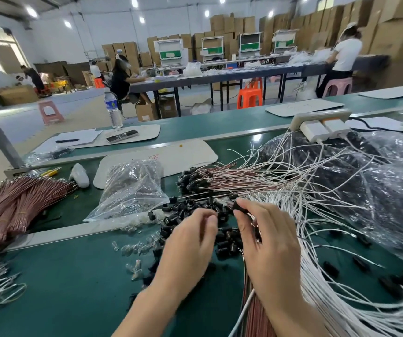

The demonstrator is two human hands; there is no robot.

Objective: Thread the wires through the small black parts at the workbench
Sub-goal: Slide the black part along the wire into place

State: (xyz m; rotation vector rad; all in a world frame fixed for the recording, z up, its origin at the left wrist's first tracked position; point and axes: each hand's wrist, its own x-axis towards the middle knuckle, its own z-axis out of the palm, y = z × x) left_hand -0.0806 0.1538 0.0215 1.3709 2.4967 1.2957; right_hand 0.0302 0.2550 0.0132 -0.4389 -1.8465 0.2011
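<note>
Green matting covers the workbench [74, 276], which runs across the lower half of the frame, with a warehouse of stacked cartons behind it. The small black parts [224, 239] are heaped loose at the centre of the frame, between and just beyond the two hands.

The right hand [266, 244] is seen pinching one black part [240, 206] at its fingertips. The left hand [190, 242] is curled with thumb and forefinger drawn together just left of that part. Whether a wire end is held there cannot be told (anything in the pinch is too thin to show).

White wires [341, 288] are spread over the lower right of the frame. Their long axes sweep from the bottom edge up towards the hands. A fan of finished wires [244, 178] lies above the hands, with black-capped ends pointing left and tails running right. A bound bundle of red-brown wires [13, 205] lies at the left edge, beside a clear plastic bag [132, 188].

The wires are judged to be light and springy, and likely to buckle if gripped far back, so each would best be taken close behind its tip. The parts are judged to be light, hard and easily dropped, so a firm sideways pinch is called for, with the bore turned towards the incoming wire end.
</note>
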